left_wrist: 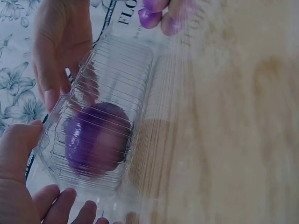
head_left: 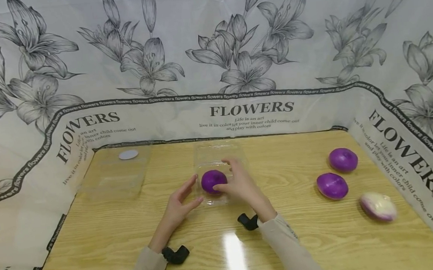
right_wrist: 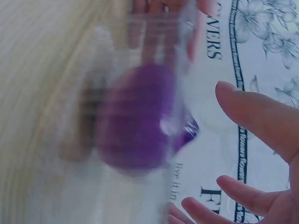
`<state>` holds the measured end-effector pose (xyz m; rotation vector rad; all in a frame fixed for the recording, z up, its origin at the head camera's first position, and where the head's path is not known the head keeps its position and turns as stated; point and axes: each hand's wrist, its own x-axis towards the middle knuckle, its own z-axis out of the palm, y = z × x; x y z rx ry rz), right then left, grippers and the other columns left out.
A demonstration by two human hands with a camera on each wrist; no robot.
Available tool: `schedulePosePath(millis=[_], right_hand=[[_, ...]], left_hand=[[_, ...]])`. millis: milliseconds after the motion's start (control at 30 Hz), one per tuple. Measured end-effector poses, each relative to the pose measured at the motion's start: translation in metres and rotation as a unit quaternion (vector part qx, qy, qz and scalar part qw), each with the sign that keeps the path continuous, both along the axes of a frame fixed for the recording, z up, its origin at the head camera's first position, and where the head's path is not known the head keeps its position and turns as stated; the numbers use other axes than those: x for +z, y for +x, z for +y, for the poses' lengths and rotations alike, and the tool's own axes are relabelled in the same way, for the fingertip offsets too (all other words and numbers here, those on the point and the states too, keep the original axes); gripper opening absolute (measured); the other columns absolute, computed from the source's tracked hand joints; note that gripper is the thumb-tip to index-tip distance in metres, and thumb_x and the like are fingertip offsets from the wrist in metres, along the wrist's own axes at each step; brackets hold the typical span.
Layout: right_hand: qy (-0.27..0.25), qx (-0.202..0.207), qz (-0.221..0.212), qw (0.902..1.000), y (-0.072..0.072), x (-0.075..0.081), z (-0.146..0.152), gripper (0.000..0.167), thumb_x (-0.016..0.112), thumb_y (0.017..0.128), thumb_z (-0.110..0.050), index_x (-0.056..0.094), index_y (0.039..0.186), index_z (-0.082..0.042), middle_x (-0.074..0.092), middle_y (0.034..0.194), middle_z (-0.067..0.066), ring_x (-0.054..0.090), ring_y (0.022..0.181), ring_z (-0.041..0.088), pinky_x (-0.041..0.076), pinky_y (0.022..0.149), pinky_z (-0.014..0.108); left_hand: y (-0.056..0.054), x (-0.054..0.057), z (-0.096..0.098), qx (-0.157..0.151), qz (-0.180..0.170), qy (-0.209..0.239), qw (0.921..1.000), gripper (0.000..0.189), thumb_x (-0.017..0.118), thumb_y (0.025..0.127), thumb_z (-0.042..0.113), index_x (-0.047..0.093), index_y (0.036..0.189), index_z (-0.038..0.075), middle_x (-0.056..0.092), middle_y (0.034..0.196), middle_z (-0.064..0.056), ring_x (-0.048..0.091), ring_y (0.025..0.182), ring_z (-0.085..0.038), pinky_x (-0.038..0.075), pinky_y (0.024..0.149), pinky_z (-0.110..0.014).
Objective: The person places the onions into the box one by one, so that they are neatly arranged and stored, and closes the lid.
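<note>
A glossy purple onion [head_left: 213, 181] sits inside a clear plastic clamshell box [head_left: 218, 149] whose lid stands raised at the back. My left hand [head_left: 179, 202] is at the box's left side, thumb and fingers spread apart near its wall. From the right, my right hand [head_left: 243, 186] reaches over the box's edge beside the onion, its thumb and fingers apart. The left wrist view shows the onion [left_wrist: 100, 140] through the ribbed plastic, between both hands. In the right wrist view the onion [right_wrist: 138, 121] is blurred, and the right thumb and fingers show a gap from it.
Two more purple onions [head_left: 343, 159] [head_left: 332, 186] lie on the right of the wooden table [head_left: 293, 239], with a white-and-purple one [head_left: 378, 206] nearer the front. Another clear plastic box [head_left: 122, 176] with a white oval label stands at the back left. Flowered cloth [head_left: 169, 117] surrounds the table.
</note>
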<state>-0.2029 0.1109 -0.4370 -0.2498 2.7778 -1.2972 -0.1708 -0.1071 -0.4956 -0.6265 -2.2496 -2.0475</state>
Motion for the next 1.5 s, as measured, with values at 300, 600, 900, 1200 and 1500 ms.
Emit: schedulePosePath(millis=[300, 600, 900, 1200, 1500], right_hand=[[-0.025, -0.014, 0.023, 0.9993, 0.003, 0.029, 0.049, 0.085, 0.086, 0.077, -0.023, 0.040, 0.147, -0.006, 0.042, 0.145, 0.020, 0.046, 0.127, 0.040, 0.043, 0.105, 0.056], [-0.040, -0.034, 0.080, 0.9954, 0.009, 0.046, 0.115, 0.079, 0.082, 0.083, -0.019, 0.037, 0.145, 0.000, 0.040, 0.147, 0.022, 0.043, 0.131, 0.041, 0.035, 0.114, 0.053], [-0.057, -0.080, 0.119, 0.9881, 0.029, 0.051, 0.185, 0.075, 0.078, 0.087, -0.016, 0.035, 0.147, 0.001, 0.040, 0.147, 0.019, 0.042, 0.132, 0.040, 0.037, 0.113, 0.043], [-0.069, -0.166, 0.107, 0.9780, 0.050, 0.032, 0.254, 0.071, 0.070, 0.094, -0.018, 0.030, 0.152, -0.007, 0.036, 0.147, 0.010, 0.040, 0.134, 0.023, 0.037, 0.104, 0.009], [-0.043, -0.170, 0.052, 0.9831, 0.063, 0.004, 0.274, 0.077, 0.067, 0.097, -0.025, 0.022, 0.151, 0.006, 0.028, 0.151, 0.031, 0.030, 0.139, 0.047, 0.030, 0.104, 0.003]], left_hand=[[-0.001, -0.001, -0.001, -0.001, 0.004, 0.002, 1.0000, 0.065, 0.071, 0.088, -0.004, 0.041, 0.144, -0.010, 0.039, 0.151, -0.025, 0.035, 0.141, -0.039, 0.030, 0.115, -0.051], [0.000, 0.001, 0.000, -0.003, 0.000, 0.007, 1.0000, 0.065, 0.071, 0.088, -0.005, 0.040, 0.144, -0.011, 0.038, 0.151, -0.025, 0.034, 0.141, -0.039, 0.028, 0.116, -0.051], [-0.001, 0.000, -0.001, -0.004, -0.004, 0.007, 1.0000, 0.065, 0.071, 0.088, -0.003, 0.040, 0.145, -0.010, 0.038, 0.152, -0.024, 0.035, 0.141, -0.038, 0.028, 0.116, -0.052], [-0.002, 0.000, -0.001, -0.005, -0.004, 0.005, 1.0000, 0.064, 0.071, 0.088, -0.003, 0.040, 0.145, -0.011, 0.038, 0.152, -0.024, 0.034, 0.141, -0.039, 0.028, 0.116, -0.054], [-0.010, -0.021, -0.001, 0.002, -0.009, 0.005, 0.9999, 0.066, 0.071, 0.089, -0.003, 0.040, 0.146, -0.007, 0.038, 0.153, -0.020, 0.034, 0.142, -0.036, 0.028, 0.117, -0.050]])
